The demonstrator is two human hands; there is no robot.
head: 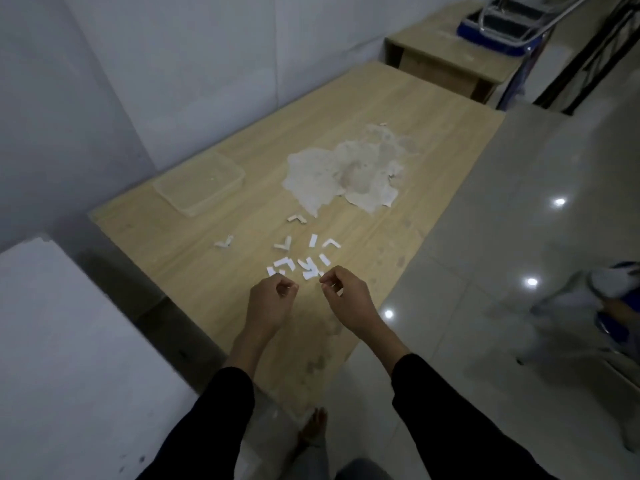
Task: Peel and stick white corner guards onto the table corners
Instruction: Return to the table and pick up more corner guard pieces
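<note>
Several small white corner guards and peeled backing strips point(304, 263) lie scattered on the wooden table point(433, 140). My left hand point(270, 303) hovers over the table's near part with its fingers curled, and something small and white shows inside them. To its right, my right hand point(346, 296) is curled too, pinching a small white piece point(338, 291) at the fingertips. Both hands sit just on my side of the scattered pieces, a short gap between them.
A clear plastic container point(199, 183) lies at the table's left edge. A torn, peeled patch point(346, 174) mars the tabletop's middle. A second small table point(446, 60) stands beyond. Another person point(595, 306) is at the right on the glossy tiled floor. White walls run along the left.
</note>
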